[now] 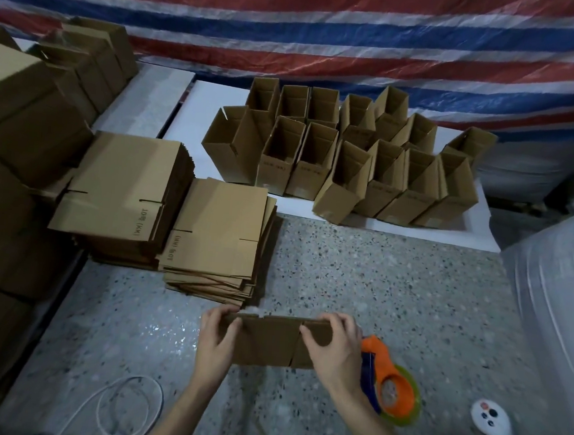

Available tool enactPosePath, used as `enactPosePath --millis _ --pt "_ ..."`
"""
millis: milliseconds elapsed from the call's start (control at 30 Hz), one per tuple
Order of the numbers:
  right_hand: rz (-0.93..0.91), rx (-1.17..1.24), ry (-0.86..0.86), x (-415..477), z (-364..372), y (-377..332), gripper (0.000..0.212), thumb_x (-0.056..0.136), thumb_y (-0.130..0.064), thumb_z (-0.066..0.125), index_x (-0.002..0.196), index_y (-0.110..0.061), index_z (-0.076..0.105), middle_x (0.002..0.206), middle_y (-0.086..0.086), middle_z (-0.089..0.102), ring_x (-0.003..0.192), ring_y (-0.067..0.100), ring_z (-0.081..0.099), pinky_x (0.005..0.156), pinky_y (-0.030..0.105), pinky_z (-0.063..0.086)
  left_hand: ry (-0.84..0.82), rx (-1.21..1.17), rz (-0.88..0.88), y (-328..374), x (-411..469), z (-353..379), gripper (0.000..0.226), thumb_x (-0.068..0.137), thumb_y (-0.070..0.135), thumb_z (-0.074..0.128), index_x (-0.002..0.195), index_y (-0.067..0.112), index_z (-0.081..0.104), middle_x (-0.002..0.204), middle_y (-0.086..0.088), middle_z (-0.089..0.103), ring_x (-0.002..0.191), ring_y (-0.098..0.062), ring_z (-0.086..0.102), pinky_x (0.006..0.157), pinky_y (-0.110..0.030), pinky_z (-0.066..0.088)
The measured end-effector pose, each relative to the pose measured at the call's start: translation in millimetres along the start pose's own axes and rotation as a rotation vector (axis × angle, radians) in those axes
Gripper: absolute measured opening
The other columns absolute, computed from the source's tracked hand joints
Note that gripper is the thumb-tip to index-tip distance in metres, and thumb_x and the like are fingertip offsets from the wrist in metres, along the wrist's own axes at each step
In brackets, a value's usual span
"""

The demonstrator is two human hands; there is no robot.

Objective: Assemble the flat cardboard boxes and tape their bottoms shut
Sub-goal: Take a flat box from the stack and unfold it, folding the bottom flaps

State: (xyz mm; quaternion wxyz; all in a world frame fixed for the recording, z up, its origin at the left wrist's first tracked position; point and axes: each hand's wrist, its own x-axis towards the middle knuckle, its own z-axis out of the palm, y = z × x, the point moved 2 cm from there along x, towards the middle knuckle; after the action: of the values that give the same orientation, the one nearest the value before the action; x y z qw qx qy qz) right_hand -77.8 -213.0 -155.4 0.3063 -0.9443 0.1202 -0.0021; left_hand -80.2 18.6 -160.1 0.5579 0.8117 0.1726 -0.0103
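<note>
Left hand (pixel 216 332) and right hand (pixel 332 341) each clamp 1 end of box (pixel 269 341), fingers over top edge, thumbs on near face; box upright on floor (pixel 375 293). Risk: uneven squeeze skews walls, flaps misalign. Tape gun (pixel 391 383) just beside right wrist; elbow could knock it. Flat stack (pixel 215 242) ahead.

The far tarp (pixel 327 31) runs in red, white and blue stripes. The floor (pixel 375 293) is grey, speckled dark and pale. The flat stacks (pixel 126 187) at left, the open boxes (pixel 351 167) farther right and the near box (pixel 269 343) are plain brown. The tape dispenser (pixel 379 356) is orange and blue, its roll (pixel 413 404) yellow-green. The controller (pixel 494 427) and cable (pixel 126 407) are white.
</note>
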Motion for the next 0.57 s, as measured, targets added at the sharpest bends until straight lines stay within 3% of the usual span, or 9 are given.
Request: enactPosePath --millis 167,267,367,467,567 --pt "-0.041 -0.177 0.022 0 2 -13 0.045 0.085 -0.055 0.066 0.113 -0.020 0.064 0.114 -0.001 0.057 0.106 0.022 0.051 0.086 0.039 0.047 0.006 -0.002 -0.048 4 6 -1 0.009 0.098 0.013 0.060 0.101 0.019 0.067 0.107 0.001 0.059 0.105 0.003 0.051 0.087 -0.010 0.036" --pt "0.014 -0.159 0.000 1 -1 -15 0.044 0.081 -0.055 0.067 0.111 -0.023 0.060 0.111 -0.003 0.056 0.107 0.019 0.050 0.078 0.033 0.047 0.005 0.013 -0.068 7 8 -1 0.008 0.098 0.016 0.061 0.095 0.020 0.068 0.101 0.003 0.063 0.099 -0.005 0.056 0.082 -0.014 0.040" --pt "0.067 -0.105 -0.030 2 -4 -17 0.046 0.074 -0.048 0.069 0.109 -0.026 0.050 0.107 -0.005 0.052 0.106 0.019 0.046 0.078 0.033 0.047 0.015 0.016 -0.101 10 5 3 0.008 0.096 0.023 0.064 0.089 0.023 0.068 0.095 0.007 0.066 0.094 -0.003 0.058 0.076 -0.016 0.040" --pt "0.013 -0.046 -0.048 1 -9 -18 0.058 0.066 -0.040 0.070 0.114 -0.024 0.042 0.112 -0.001 0.049 0.109 0.019 0.044 0.087 0.036 0.047 0.047 -0.017 -0.120 14 -1 5 0.005 0.091 0.021 0.072 0.088 0.025 0.069 0.091 0.009 0.069 0.089 0.001 0.060 0.074 -0.012 0.041" --pt "-0.155 0.011 -0.055 -2 -16 -13 0.076 0.062 -0.034 0.070 0.128 -0.017 0.037 0.129 0.003 0.039 0.121 0.020 0.041 0.104 0.037 0.042 0.065 -0.061 -0.155 16 -10 6 0.011 0.089 0.017 0.074 0.091 0.026 0.068 0.090 0.011 0.070 0.086 0.008 0.062 0.073 -0.012 0.043"
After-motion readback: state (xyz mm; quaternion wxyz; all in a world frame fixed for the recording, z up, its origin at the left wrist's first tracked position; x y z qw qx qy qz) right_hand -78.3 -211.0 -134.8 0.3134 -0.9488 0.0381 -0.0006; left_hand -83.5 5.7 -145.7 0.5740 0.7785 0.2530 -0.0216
